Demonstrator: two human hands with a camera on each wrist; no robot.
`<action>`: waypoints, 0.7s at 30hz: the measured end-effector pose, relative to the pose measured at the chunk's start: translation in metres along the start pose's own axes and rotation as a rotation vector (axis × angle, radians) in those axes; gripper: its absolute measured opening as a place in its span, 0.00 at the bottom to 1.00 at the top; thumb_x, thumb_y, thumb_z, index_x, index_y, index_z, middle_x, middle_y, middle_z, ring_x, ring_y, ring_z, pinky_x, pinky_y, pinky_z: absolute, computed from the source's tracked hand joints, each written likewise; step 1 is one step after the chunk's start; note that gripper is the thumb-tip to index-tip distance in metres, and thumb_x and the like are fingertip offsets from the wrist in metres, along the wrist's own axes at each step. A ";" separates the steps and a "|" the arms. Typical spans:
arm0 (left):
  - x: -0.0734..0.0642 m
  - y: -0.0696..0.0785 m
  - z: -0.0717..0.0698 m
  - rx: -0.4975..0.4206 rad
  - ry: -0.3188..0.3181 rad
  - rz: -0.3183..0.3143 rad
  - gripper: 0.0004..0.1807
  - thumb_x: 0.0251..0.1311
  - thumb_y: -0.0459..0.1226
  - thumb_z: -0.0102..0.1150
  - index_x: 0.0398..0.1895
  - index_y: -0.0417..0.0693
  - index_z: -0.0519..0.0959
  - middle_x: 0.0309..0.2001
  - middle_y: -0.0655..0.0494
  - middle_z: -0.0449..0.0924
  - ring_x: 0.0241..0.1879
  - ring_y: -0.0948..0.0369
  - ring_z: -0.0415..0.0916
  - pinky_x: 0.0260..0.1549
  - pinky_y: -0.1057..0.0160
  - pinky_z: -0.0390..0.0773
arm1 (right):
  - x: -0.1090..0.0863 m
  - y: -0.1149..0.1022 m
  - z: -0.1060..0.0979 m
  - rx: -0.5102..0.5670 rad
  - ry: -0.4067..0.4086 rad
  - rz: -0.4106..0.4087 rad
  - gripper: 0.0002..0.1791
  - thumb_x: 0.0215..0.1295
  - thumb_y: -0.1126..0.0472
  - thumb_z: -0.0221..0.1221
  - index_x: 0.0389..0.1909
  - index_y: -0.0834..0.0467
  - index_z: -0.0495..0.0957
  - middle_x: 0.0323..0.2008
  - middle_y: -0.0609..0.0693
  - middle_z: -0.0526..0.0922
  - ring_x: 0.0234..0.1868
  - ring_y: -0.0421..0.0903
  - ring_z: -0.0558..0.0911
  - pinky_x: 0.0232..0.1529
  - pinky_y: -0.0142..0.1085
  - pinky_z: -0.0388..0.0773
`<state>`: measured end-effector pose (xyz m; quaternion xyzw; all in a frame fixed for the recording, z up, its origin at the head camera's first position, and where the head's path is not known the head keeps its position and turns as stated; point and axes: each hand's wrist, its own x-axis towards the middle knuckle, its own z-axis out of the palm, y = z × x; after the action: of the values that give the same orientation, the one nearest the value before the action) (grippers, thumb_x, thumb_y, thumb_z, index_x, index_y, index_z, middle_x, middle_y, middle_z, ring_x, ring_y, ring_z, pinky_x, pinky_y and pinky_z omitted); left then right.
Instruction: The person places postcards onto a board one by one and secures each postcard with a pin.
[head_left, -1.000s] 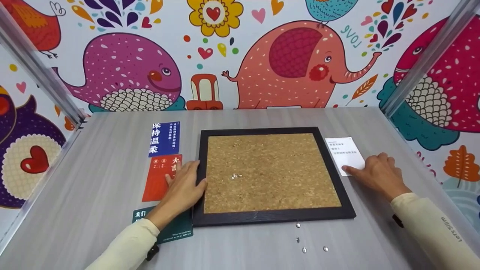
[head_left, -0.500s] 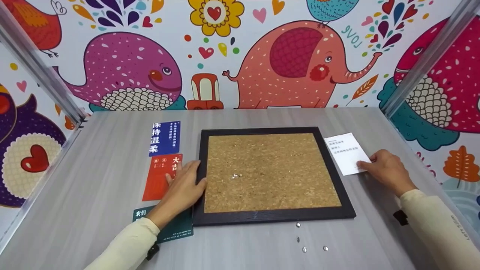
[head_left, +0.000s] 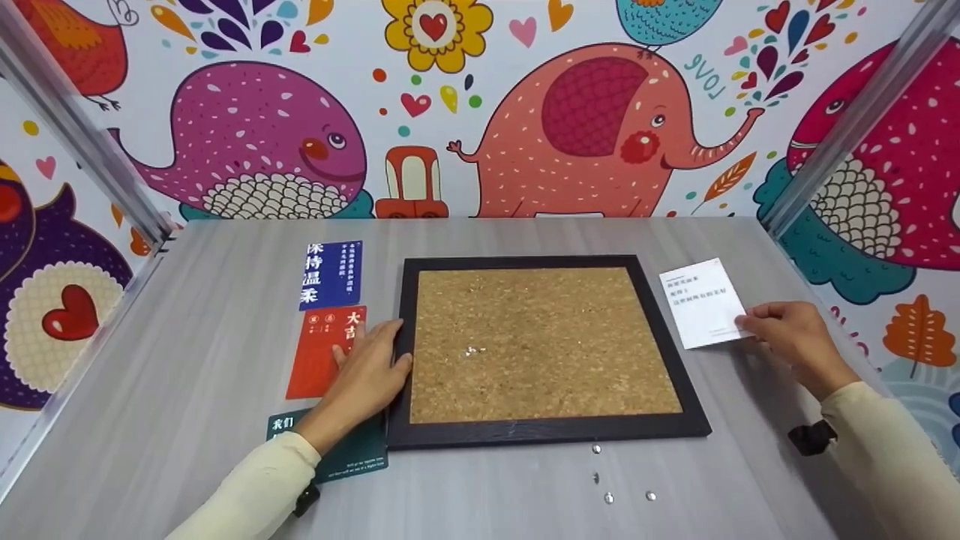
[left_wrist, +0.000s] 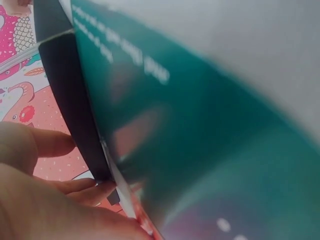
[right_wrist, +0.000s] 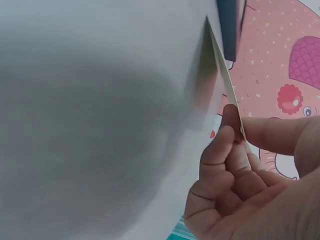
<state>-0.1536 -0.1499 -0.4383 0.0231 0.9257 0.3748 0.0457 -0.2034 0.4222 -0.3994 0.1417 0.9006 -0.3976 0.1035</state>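
Note:
My right hand [head_left: 796,339] pinches a white printed card [head_left: 701,300] between thumb and forefinger at its lower right corner. In the right wrist view the card [right_wrist: 226,75] shows nearly edge-on, tilted up from the table at the pinched corner. My left hand [head_left: 366,367] rests with extended fingers along the left side of a black-framed cork board [head_left: 547,435]. Thumb and fingertips touch the frame's outer edge, as the left wrist view also shows at the frame [left_wrist: 70,95]. Under that hand lie a red card [head_left: 309,367] and a dark green card [head_left: 356,454], both partly covered.
A blue card [head_left: 331,274] lies behind the red one. Several silver thumbtacks [head_left: 609,498] are scattered in front of the board, and small shiny bits [head_left: 472,350] show on the cork. Illustrated panels [head_left: 585,135] and metal posts [head_left: 855,112] bound the table.
The right hand has gone from touching the white card on the table to pinching its corner, shifting it slightly right and turning it. The left hand stays at the frame.

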 end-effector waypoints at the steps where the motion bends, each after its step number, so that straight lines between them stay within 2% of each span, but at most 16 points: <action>1: 0.000 0.000 0.000 -0.001 -0.001 0.000 0.34 0.79 0.33 0.59 0.83 0.32 0.63 0.82 0.29 0.61 0.85 0.27 0.38 0.74 0.19 0.23 | 0.000 -0.001 -0.001 0.029 0.000 0.016 0.35 0.84 0.46 0.60 0.71 0.73 0.72 0.55 0.57 0.81 0.56 0.55 0.77 0.49 0.37 0.78; 5: -0.001 0.000 -0.001 -0.008 -0.003 0.002 0.34 0.79 0.33 0.58 0.83 0.32 0.63 0.82 0.29 0.61 0.85 0.27 0.38 0.74 0.19 0.23 | -0.003 -0.006 0.000 0.141 0.010 0.055 0.30 0.83 0.45 0.60 0.67 0.67 0.76 0.44 0.41 0.86 0.52 0.49 0.80 0.53 0.38 0.79; 7: -0.001 -0.001 0.000 -0.010 -0.003 0.001 0.34 0.79 0.33 0.59 0.83 0.32 0.63 0.82 0.29 0.61 0.85 0.27 0.39 0.74 0.19 0.23 | -0.005 -0.009 0.002 0.203 0.020 0.067 0.25 0.83 0.45 0.61 0.64 0.62 0.79 0.40 0.36 0.85 0.50 0.46 0.80 0.53 0.37 0.80; 14: 0.000 -0.001 0.001 0.004 0.002 -0.002 0.34 0.78 0.33 0.59 0.83 0.32 0.63 0.81 0.29 0.63 0.85 0.27 0.39 0.74 0.19 0.23 | -0.011 -0.020 0.017 0.413 0.100 0.045 0.08 0.78 0.52 0.67 0.46 0.51 0.88 0.33 0.39 0.82 0.41 0.42 0.77 0.43 0.35 0.78; 21: 0.000 -0.002 0.002 -0.005 0.002 -0.003 0.34 0.79 0.33 0.59 0.83 0.32 0.63 0.82 0.29 0.63 0.85 0.28 0.40 0.74 0.19 0.22 | -0.017 -0.037 0.038 0.565 0.065 0.071 0.03 0.73 0.55 0.73 0.38 0.48 0.91 0.32 0.42 0.83 0.37 0.43 0.76 0.34 0.33 0.74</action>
<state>-0.1533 -0.1499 -0.4406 0.0215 0.9248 0.3770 0.0454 -0.1973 0.3671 -0.3946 0.2090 0.7516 -0.6240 0.0449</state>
